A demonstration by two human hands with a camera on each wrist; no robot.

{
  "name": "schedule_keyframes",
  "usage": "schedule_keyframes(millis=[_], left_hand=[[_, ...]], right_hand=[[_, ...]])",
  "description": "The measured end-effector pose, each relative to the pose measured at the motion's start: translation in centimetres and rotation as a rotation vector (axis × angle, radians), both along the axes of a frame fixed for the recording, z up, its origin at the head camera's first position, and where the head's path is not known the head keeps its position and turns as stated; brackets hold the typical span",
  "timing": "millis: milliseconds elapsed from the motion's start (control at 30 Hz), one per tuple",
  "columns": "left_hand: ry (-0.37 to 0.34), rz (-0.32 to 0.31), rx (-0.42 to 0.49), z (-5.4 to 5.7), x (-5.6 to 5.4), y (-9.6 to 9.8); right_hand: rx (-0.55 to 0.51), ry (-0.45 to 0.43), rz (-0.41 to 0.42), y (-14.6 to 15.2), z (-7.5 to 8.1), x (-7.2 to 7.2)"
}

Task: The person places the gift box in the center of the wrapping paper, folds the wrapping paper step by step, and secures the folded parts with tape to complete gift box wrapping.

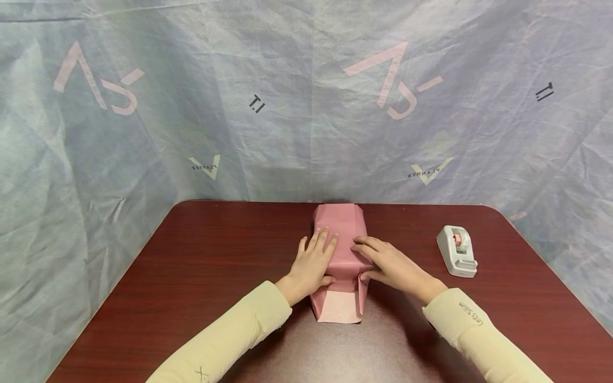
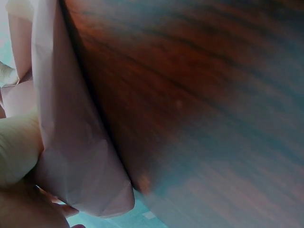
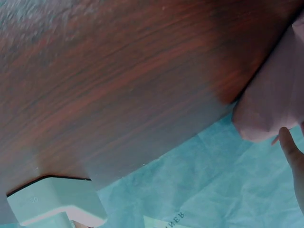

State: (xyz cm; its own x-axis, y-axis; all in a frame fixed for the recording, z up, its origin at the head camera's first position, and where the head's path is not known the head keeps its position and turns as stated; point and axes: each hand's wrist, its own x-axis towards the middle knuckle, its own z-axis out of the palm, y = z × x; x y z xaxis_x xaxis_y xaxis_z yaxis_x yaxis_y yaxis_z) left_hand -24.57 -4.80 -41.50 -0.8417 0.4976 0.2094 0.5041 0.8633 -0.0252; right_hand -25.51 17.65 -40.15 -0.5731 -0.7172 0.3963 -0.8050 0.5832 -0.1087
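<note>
A package in pink wrapping paper [image 1: 337,247] lies lengthwise at the middle of the table. At its near end the paper is open into flaps, and the lower flap [image 1: 341,307] lies out flat with its paler inside up. My left hand [image 1: 311,266] rests on the left of the package, fingers spread over the top and thumb near the near end. On the right side, my right hand [image 1: 395,266] lays its fingers on the top edge while its thumb touches the folded side flap. The left wrist view shows the package's side [image 2: 76,137] close up.
A white tape dispenser [image 1: 457,252] with a roll in it stands to the right of the package on the dark red wooden table [image 1: 230,244]. Behind the table's far edge hangs a grey-blue printed cloth [image 1: 287,133], which also covers the sides.
</note>
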Motion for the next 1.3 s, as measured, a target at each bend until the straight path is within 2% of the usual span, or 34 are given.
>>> schedule_keyframes(millis=[133, 333, 633, 1300], left_hand=[[0.003, -0.001, -0.002, 0.0, 0.0, 0.0], [0.012, 0.002, -0.016, -0.1, -0.1, 0.0], [-0.008, -0.001, -0.014, 0.0, -0.1, 0.1], [-0.017, 0.005, -0.014, 0.2, 0.0, 0.1]], right_hand=[[0.023, 0.019, 0.002, 0.1, -0.2, 0.0], [0.048, 0.061, -0.054, -0.2, -0.9, 0.0], [0.01, 0.007, -0.116, -0.8, -1.5, 0.1], [-0.007, 0.027, -0.166, -1.3, -2.0, -0.3]])
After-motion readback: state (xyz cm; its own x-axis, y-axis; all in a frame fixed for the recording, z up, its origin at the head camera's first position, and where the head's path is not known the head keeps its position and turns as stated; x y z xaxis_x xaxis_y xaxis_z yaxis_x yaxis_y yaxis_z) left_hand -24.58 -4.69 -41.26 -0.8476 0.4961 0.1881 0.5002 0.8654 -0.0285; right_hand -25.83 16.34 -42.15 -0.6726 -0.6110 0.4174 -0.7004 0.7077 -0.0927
